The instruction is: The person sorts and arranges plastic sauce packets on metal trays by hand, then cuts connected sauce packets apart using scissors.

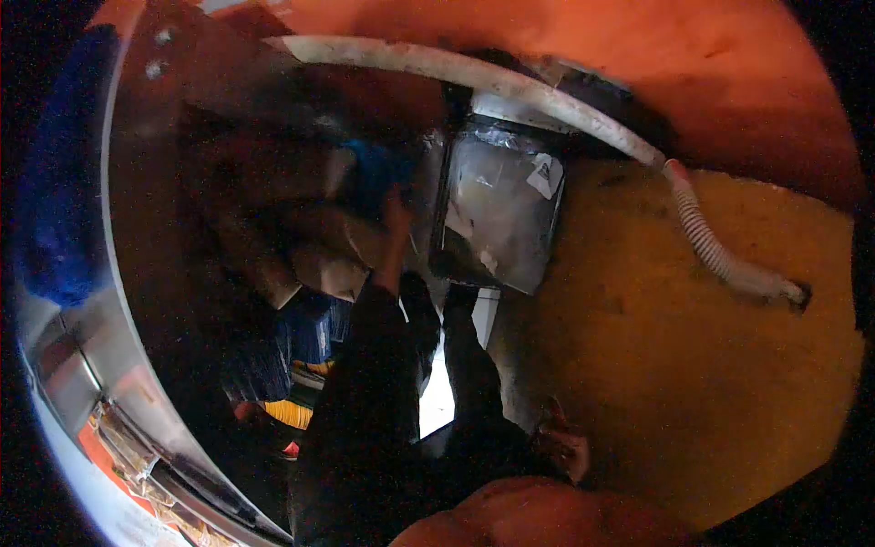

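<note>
My left hand (396, 214) reaches into a dark space under a counter, its dark sleeve stretched forward. It is beside a crumpled blue thing (378, 173) that looks like a plastic bag; whether it touches it is too dark to see. Below and left of that hand lie pale brown bundles (328, 273), perhaps wrapped packs. Low on the right, my right hand (563, 447) is near my body, a finger partly raised. Shadow hides most of its fingers, and nothing shows clearly in it.
A plastic-covered panel or box (506, 210) with a white label stands ahead. A pale pipe (474, 73) leads to a ribbed hose (706, 232) over the brownish floor (674, 365). Dark blue and yellow stacked items (292, 410) sit at left, inside the metal counter edge (123, 273).
</note>
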Demonstrator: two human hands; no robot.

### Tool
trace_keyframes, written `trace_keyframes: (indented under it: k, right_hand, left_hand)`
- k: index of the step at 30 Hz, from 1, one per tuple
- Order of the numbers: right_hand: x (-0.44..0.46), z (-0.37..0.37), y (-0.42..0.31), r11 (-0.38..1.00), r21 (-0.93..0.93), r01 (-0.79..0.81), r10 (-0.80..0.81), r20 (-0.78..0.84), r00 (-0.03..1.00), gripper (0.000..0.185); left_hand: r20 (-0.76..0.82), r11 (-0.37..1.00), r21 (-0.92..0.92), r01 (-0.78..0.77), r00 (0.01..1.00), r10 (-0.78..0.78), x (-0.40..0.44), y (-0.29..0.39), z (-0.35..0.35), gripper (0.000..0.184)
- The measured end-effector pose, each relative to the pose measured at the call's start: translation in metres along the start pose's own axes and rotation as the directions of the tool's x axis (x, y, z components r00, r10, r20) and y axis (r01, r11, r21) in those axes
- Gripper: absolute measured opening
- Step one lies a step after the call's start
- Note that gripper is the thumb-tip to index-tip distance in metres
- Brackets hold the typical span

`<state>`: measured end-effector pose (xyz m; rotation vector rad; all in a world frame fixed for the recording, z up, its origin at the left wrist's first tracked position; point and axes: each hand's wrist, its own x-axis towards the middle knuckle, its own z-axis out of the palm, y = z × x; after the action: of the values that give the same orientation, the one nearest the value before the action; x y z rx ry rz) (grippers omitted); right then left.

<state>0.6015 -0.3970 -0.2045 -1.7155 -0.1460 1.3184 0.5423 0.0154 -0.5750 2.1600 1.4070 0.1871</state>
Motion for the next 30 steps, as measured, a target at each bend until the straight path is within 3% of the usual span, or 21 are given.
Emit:
trace_keyframes:
  k: [1,2,4,5,7,10,11,12,13,14,15,17,18,20,21,22,23,25,27,29,30]
  right_hand:
    - [0.0,0.006,0.003,0.99,0.0,-0.139,0.139,0.083,0.987,0.041]
    - [-0.002,0.036,0.022,0.916,0.386,-0.111,0.247,-0.324,0.913,0.037]
    - [-0.006,0.063,0.008,0.741,0.666,0.086,0.46,-0.597,0.657,0.035]
    - [-0.005,0.061,-0.013,0.922,0.377,0.089,0.183,-0.626,0.758,0.033]
    - [0.0,0.057,-0.044,0.986,0.032,0.162,-0.121,-0.531,0.839,0.032]
    - [0.01,0.069,-0.066,0.984,0.033,0.178,-0.128,-0.566,0.814,0.028]
    - [0.014,0.073,-0.082,0.977,-0.043,0.21,-0.199,-0.546,0.814,0.023]
    - [0.014,0.08,-0.101,0.963,-0.118,0.244,-0.269,-0.519,0.812,0.019]
    - [0.01,0.089,-0.125,0.954,-0.125,0.273,-0.298,-0.505,0.81,0.019]
    - [0.005,0.097,-0.149,0.941,-0.139,0.309,-0.337,-0.478,0.811,0.023]
    - [-0.002,0.107,-0.174,0.924,-0.15,0.352,-0.381,-0.441,0.813,0.027]
    - [-0.02,0.124,-0.21,0.874,-0.091,0.478,-0.477,-0.356,0.804,0.025]
    - [-0.026,0.129,-0.222,0.881,-0.032,0.473,-0.451,-0.361,0.816,0.025]
    - [-0.05,0.153,-0.259,0.851,0.18,0.494,-0.439,-0.275,0.856,0.033]
    - [-0.054,0.159,-0.266,0.846,0.1,0.524,-0.48,-0.287,0.829,0.039]
    - [-0.059,0.168,-0.283,0.842,0.211,0.496,-0.447,-0.24,0.862,0.04]
    - [-0.071,0.18,-0.296,0.839,0.307,0.45,-0.407,-0.198,0.892,0.041]
    - [-0.075,0.2,-0.306,0.842,0.239,0.483,-0.48,-0.074,0.874,0.042]
    - [-0.092,0.235,-0.329,0.91,0.183,0.372,-0.388,0.062,0.919,0.04]
    - [-0.095,0.271,-0.329,0.855,0.216,0.471,-0.518,0.323,0.792,0.037]
    - [-0.105,0.293,-0.335,0.893,0.216,0.395,-0.45,0.399,0.799,0.036]
  left_hand:
    - [0.032,0.999,0.039,0.025,0.999,-0.027,0.004,-0.01,0.012,0.035]
    - [0.046,0.997,0.065,0.034,0.998,-0.037,0.003,-0.018,0.02,0.034]
    - [0.038,0.994,0.094,0.053,0.998,-0.057,-0.006,-0.031,0.03,0.031]
    - [-0.009,0.993,0.105,0.055,0.998,-0.055,-0.012,-0.035,0.03,0.03]
    - [-0.138,0.991,0.119,0.064,0.989,-0.047,-0.036,-0.048,0.04,0.027]
    - [-0.562,0.994,0.105,0.043,0.827,0.023,-0.081,-0.064,0.077,0.023]
    - [-0.656,0.998,0.005,0.061,0.754,-0.043,-0.096,-0.061,0.085,0.022]
    - [-0.578,0.939,-0.331,0.099,0.765,-0.284,-0.109,-0.018,0.066,0.02]
    - [-0.463,0.768,-0.626,0.138,0.727,-0.508,-0.121,0.03,0.042,0.019]
    - [-0.209,0.476,-0.87,0.131,0.775,-0.596,-0.131,0.085,-0.014,0.018]
    - [0.043,0.119,-0.984,0.134,0.82,-0.57,-0.138,0.136,-0.075,0.017]
    - [-0.009,-0.049,-0.998,-0.036,0.885,-0.466,-0.15,0.218,-0.149,0.021]
    - [0.2,-0.073,-0.98,0.187,0.911,-0.362,-0.153,0.256,-0.229,0.024]
    - [0.128,-0.205,-0.973,0.107,0.987,-0.094,-0.159,0.293,-0.318,0.02]
    - [0.069,-0.335,-0.94,0.071,0.997,0.017,-0.161,0.3,-0.368,0.02]
    - [0.026,-0.375,-0.926,0.045,0.998,0.058,-0.16,0.303,-0.412,0.021]
    - [-0.09,-0.39,-0.92,-0.045,0.991,0.098,-0.163,0.294,-0.457,0.026]
    - [-0.269,-0.323,-0.921,-0.216,0.954,0.129,-0.173,0.264,-0.548,0.03]
    - [-0.39,-0.135,-0.92,-0.369,0.899,0.201,-0.198,0.234,-0.637,0.033]
    - [-0.35,0.102,-0.913,-0.395,0.887,0.303,-0.232,0.206,-0.688,0.035]
    - [-0.284,0.338,-0.845,-0.416,0.882,0.376,-0.255,0.19,-0.716,0.037]
